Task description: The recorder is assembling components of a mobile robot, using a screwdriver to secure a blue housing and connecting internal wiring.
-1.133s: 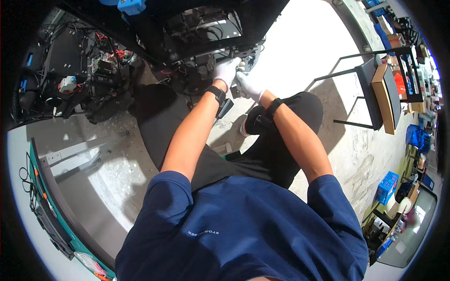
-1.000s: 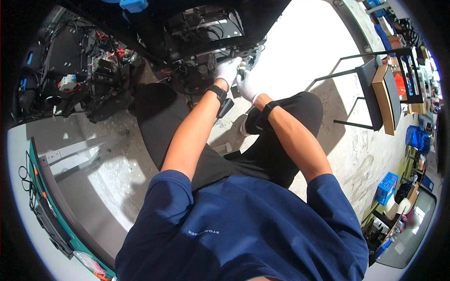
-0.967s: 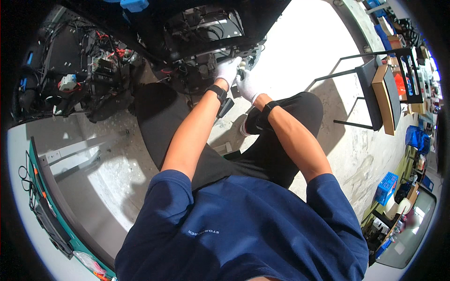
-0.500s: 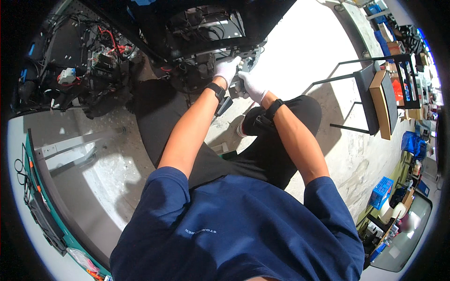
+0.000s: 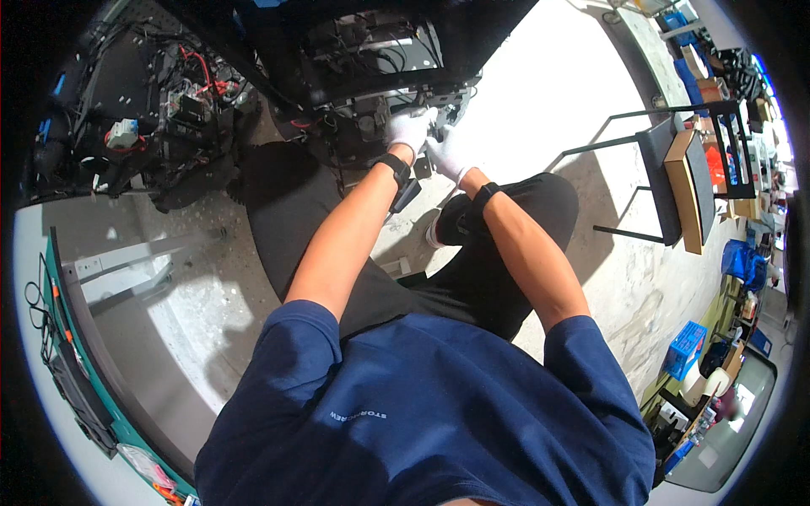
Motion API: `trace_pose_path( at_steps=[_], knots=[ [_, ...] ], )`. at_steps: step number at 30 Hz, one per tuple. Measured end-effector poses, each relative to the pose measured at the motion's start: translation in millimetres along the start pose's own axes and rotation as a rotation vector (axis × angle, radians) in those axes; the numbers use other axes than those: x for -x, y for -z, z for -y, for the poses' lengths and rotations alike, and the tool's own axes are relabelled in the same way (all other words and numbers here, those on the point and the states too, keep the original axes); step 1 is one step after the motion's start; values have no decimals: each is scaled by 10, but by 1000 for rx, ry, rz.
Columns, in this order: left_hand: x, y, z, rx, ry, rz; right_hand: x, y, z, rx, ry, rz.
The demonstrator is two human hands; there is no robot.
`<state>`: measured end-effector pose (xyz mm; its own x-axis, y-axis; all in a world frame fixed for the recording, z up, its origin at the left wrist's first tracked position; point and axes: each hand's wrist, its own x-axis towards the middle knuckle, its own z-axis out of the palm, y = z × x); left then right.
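Note:
Both hands wear white gloves and work at the lower front edge of a black machine (image 5: 384,84) with an open housing full of cables. My left hand (image 5: 409,131) is closed beside a bracket-like metal part (image 5: 451,101) at that edge, with its fingertips together near the part. Just to its right, my right hand (image 5: 456,153) is also closed, thumb side toward the left hand. Whatever the fingers grip is too small or hidden by the gloves to name. Each wrist carries a black strap, and a dark box-like device (image 5: 406,196) hangs by the left one.
On the left stands another opened machine (image 5: 126,93) with black panels, red wires and loose cables. A black chair (image 5: 658,173) holding a cardboard-coloured box (image 5: 690,190) is to the right. Shelves with a blue box (image 5: 686,347) line the far right. A green-edged bench (image 5: 80,354) runs along the left.
My right hand has shifted slightly up, its wrist turning so the back of the glove shows more. My left hand has moved slightly down and stays close to the same spot.

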<state>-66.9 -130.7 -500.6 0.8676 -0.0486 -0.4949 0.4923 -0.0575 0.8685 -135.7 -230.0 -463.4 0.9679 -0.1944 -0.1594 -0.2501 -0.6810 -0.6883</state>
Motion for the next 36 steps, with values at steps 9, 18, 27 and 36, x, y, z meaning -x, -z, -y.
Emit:
trace_pose_path(
  at_steps=[9,18,27,36],
  knots=[
    [77,76,-92,-61,-116,79,119,317,186,-375,-327,413],
    [93,109,-105,-6,-135,106,115,223,184,-318,-253,273],
    [113,124,-132,-122,-153,51,23,144,118,-101,-103,150],
    [245,145,-240,-216,-119,29,113,438,309,-497,-358,525]
  ],
)
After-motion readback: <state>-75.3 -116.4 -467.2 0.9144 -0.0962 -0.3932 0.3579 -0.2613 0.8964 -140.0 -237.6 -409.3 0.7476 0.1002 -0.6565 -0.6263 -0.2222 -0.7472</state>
